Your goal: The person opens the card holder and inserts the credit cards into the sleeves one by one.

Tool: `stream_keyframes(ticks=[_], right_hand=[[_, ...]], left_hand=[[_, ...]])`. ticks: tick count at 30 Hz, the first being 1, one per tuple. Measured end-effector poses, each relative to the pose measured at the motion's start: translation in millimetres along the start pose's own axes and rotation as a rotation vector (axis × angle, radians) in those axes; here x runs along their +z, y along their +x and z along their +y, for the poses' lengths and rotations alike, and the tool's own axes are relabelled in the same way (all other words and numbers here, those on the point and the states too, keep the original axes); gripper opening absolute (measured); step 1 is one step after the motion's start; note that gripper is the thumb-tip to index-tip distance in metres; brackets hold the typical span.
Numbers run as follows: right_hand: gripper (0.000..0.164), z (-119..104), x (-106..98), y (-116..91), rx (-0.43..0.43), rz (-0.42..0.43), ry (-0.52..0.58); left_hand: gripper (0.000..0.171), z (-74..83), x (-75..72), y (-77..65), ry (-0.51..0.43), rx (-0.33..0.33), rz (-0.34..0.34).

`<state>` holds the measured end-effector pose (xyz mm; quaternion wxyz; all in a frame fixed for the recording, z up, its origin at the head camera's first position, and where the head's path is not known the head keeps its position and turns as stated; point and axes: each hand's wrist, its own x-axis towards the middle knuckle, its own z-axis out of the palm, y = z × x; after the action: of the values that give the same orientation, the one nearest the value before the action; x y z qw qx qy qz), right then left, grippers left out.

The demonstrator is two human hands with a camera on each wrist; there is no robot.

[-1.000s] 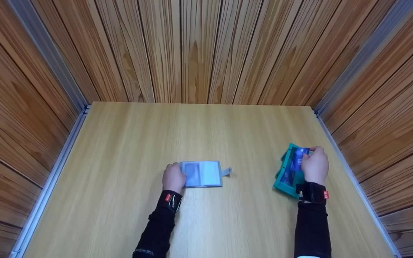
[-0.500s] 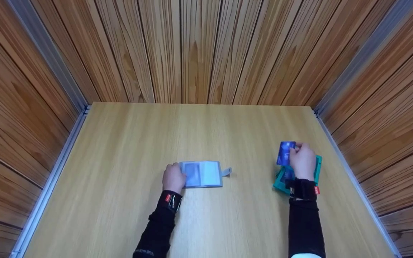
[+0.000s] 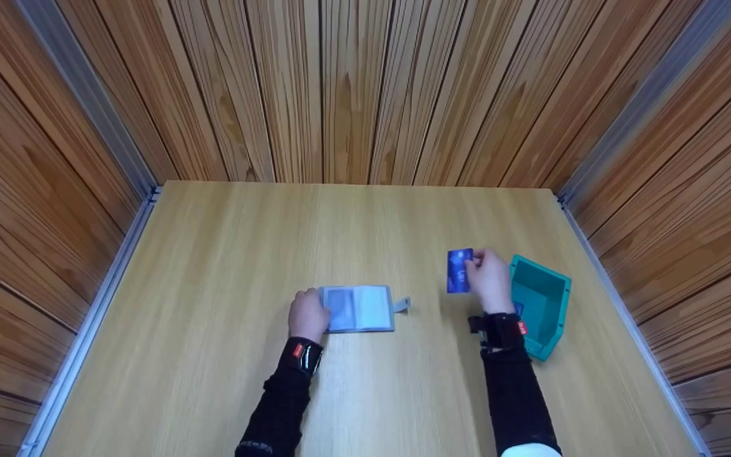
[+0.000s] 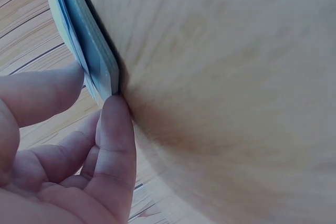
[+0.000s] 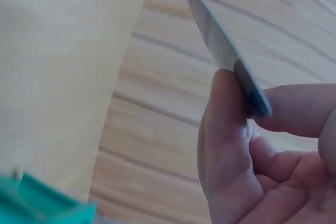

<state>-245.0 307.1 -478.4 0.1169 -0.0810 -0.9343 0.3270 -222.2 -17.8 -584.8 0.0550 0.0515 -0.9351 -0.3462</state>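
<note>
A light blue card holder (image 3: 373, 308) lies opened out on the table, its strap sticking out to the right. My left hand (image 3: 308, 315) grips its left end; in the left wrist view, thumb and fingertips pinch the corner of the card holder (image 4: 93, 40). Between thumb and fingers of my right hand (image 3: 491, 279) is a blue card (image 3: 459, 271), held upright to the right of the card holder. The right wrist view shows the card (image 5: 223, 45) nearly edge-on. Just right of that hand stands a teal bin (image 3: 549, 285), partly hidden by the wrist.
Inside the bin, a bit of another blue card (image 3: 518, 308) shows beside my right wrist. The wooden table (image 3: 340, 235) is bordered by plank walls (image 3: 346, 95) at the back and both sides. Metal rails (image 3: 92, 317) run along its side edges.
My right hand has lifted the blue card out of the teal bin and carried it left, uncovering most of the bin. My left hand and the card holder have stayed in place.
</note>
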Motion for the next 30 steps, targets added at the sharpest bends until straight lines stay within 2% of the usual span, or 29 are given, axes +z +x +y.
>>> stream_keyframes(ticks=[4,13,20,30], right_hand=[[0.024,-9.6,17.2,-2.9,-0.045,-0.035,0.019],[0.022,-28.4,43.2,-7.4,-0.002,-0.120,0.068],[0.017,-39.3,61.1,-12.6,-0.045,-0.101,0.078],[0.016,-47.0,84.6,-21.8,-0.032,-0.156,0.114]], left_hand=[[0.023,0.1,0.2,0.6,0.000,0.001,-0.001],[0.019,-0.1,0.7,2.0,0.002,0.009,-0.010],[0.023,0.2,-1.0,2.1,0.004,-0.011,-0.024],[0.023,-0.3,-2.0,0.8,0.002,-0.002,-0.021]])
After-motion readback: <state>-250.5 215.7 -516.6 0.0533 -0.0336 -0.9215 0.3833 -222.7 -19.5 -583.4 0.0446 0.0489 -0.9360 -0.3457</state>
